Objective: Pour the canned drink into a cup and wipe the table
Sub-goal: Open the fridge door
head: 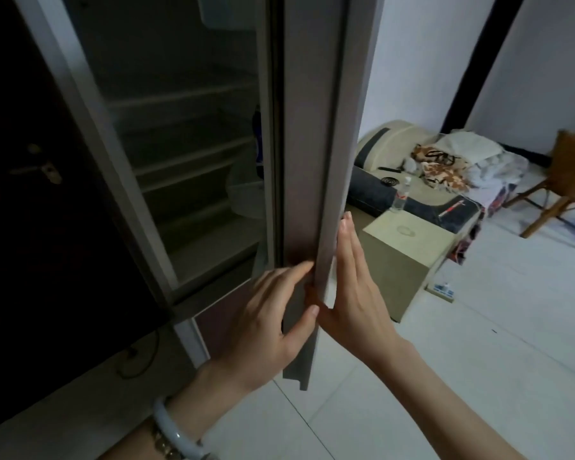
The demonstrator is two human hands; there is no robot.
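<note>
**Both hands on the edge of the cabinet door**

At the far left a dark door (30, 194) carries a lever handle (45, 171). Next to it is a glass-fronted cabinet (186, 134) with pale shelves. Something blue and white (258, 144) sits at the right-hand end of a shelf. It is too dim to tell whether it is the canned drink.

The cabinet door (309, 127) is seen almost edge-on, a tall grey panel. The left hand (266, 323), with a pale bangle (176, 433) at the wrist, grips the door's lower edge. Its forefinger lies stretched along the panel's face and its thumb reaches across to the near edge. The other fingers bend in against the panel between them.

The right hand (352, 293) lies flat on the other side of the same edge. Its fingers are straight and pressed together, pointing up. Its thumb is spread low towards the left thumb and almost meets it.

Behind the right hand a cream block-shaped table (409, 250) stands on the white tiled floor (478, 360). A clear plastic bottle (400, 194) stands at its far edge. Beyond is a sofa (389, 141) heaped with cloths. A wooden chair (565, 180) stands at the far right.
</note>
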